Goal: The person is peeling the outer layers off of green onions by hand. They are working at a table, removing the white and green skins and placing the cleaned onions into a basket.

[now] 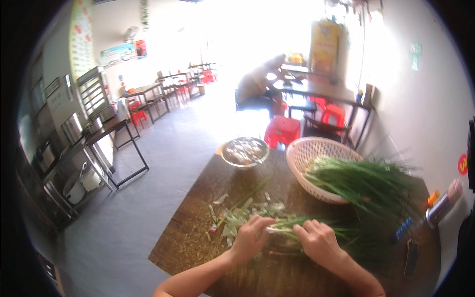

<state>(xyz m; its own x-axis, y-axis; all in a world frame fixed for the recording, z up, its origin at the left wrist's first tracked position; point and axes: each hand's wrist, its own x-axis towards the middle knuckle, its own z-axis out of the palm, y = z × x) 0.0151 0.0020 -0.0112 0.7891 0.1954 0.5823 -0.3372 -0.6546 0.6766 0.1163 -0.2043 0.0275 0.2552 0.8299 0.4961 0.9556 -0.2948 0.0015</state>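
Observation:
Both hands are over a brown wooden table point(185, 241). My left hand point(252, 235) pinches the white root end of some green onions point(285, 227). Beside it on the right, my right hand point(317, 237) is closed round their stalks, and the green leaves run off to the right. Peeled outer leaves and trimmings point(233, 222) lie in a loose heap behind and left of my left hand. At the back right, a pink plastic colander point(297, 163) holds a large bunch of green onions point(356, 178), whose leaves hang over its rim.
A metal bowl point(245, 166) with pale pieces stands at the table's far edge. A dark oblong object point(410, 258) and a clear container point(441, 208) are at the right, near the wall. Beyond are red plastic stools point(282, 130) and a seated person point(256, 83) at another table.

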